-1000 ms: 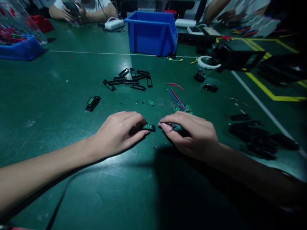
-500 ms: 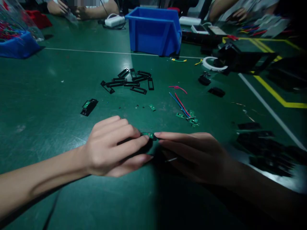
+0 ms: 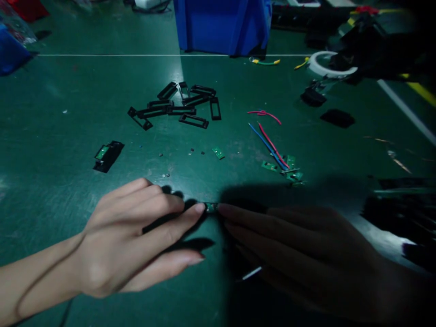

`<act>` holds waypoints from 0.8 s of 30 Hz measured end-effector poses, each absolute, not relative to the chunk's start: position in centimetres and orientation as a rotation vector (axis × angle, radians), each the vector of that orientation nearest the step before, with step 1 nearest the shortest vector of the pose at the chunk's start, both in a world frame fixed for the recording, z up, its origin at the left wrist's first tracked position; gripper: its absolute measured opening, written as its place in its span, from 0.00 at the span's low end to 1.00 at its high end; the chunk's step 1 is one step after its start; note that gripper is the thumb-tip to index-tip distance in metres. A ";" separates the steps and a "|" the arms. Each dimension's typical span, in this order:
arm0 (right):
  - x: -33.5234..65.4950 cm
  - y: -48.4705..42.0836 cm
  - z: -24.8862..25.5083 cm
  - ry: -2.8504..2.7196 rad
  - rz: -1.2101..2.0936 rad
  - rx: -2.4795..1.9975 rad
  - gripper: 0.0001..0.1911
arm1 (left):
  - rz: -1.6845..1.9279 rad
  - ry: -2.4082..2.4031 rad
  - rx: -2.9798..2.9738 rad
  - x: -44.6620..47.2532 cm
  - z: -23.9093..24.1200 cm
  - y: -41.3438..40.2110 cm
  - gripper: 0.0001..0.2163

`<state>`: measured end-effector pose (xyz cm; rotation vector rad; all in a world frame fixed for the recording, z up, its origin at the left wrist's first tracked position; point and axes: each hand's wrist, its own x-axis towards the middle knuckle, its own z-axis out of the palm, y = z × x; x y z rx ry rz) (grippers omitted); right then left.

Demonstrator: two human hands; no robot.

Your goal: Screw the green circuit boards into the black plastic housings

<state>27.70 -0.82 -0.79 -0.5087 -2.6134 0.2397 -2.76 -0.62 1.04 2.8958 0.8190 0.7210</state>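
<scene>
A small green circuit board lies in a dark piece on the table between my hands. The index fingertip of my left hand presses on its left end, the thumb stretched out apart below. Shadow covers most of my right hand, whose leading fingertip touches the board's right end. Under the right fingers sticks out a thin silvery metal tool; the rest of it is hidden. Beyond my left hand rests a black housing with a green board in it. A loose green board lies ahead of the fingertips.
Several black rectangular frames lie in a heap farther back. Red and blue wires rest by several green boards. A blue bin stands at the back. Dark parts and a white ring are at right.
The view has tilted down and come closer, so the people at the back are out of sight. My left hand's fingers have spread farther apart. Deeper shadow falls on my right hand.
</scene>
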 end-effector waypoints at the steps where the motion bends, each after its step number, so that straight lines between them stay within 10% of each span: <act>1: 27.7 -0.8 -0.8 -2.609 0.231 -0.512 0.15 | 0.706 0.832 2.873 -2.9 0.8 -0.7 0.18; 24: 27.0 -1.6 -0.6 -2.594 0.214 -0.579 0.18 | 0.655 0.846 2.702 -2.8 -0.2 -1.2 0.15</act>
